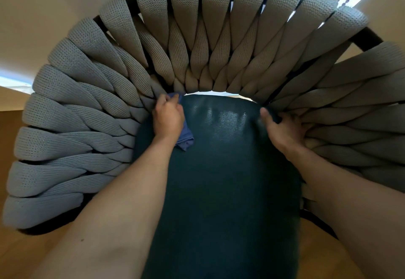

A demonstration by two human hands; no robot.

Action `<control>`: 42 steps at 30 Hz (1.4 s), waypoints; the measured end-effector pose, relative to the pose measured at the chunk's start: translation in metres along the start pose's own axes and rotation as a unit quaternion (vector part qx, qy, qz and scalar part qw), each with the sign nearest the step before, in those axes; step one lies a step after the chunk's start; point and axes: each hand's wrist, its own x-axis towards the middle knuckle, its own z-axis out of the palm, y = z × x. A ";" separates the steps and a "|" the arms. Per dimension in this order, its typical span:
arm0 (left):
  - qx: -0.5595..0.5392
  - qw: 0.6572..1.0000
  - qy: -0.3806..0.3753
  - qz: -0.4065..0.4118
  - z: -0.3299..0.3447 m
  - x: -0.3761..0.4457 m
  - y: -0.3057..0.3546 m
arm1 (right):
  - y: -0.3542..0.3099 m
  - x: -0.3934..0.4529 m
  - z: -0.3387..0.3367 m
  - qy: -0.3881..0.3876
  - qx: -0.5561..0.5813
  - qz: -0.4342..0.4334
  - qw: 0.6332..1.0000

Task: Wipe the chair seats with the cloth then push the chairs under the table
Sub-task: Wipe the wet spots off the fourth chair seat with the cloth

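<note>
Left hand (168,118) grips cloth (185,140) on seat (221,169)

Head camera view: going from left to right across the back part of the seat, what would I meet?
Woven straps of the chair's left side → left hand gripping the blue cloth → shiny dark seat → right hand at the seat's edge → woven straps of the right side.
</note>
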 end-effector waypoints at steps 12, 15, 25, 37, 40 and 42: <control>-0.042 0.968 -0.221 0.111 0.077 -0.056 0.169 | 0.026 -0.005 -0.010 0.021 0.107 0.016 0.994; -0.137 0.950 -0.268 0.081 0.079 -0.086 0.195 | 0.032 -0.014 -0.009 0.049 0.125 0.006 0.991; -0.093 0.902 -0.404 0.124 0.101 -0.139 0.189 | 0.057 -0.081 -0.009 0.073 0.172 0.059 0.981; -0.054 0.826 -0.535 0.170 0.017 -0.184 0.189 | 0.124 -0.201 -0.038 0.018 0.240 0.067 0.968; -0.056 0.831 -0.529 0.166 -0.009 -0.204 0.188 | 0.131 -0.223 -0.057 0.028 0.272 0.077 0.959; -0.047 0.833 -0.524 0.169 -0.024 -0.219 0.189 | 0.132 -0.237 -0.072 0.020 0.296 0.085 0.951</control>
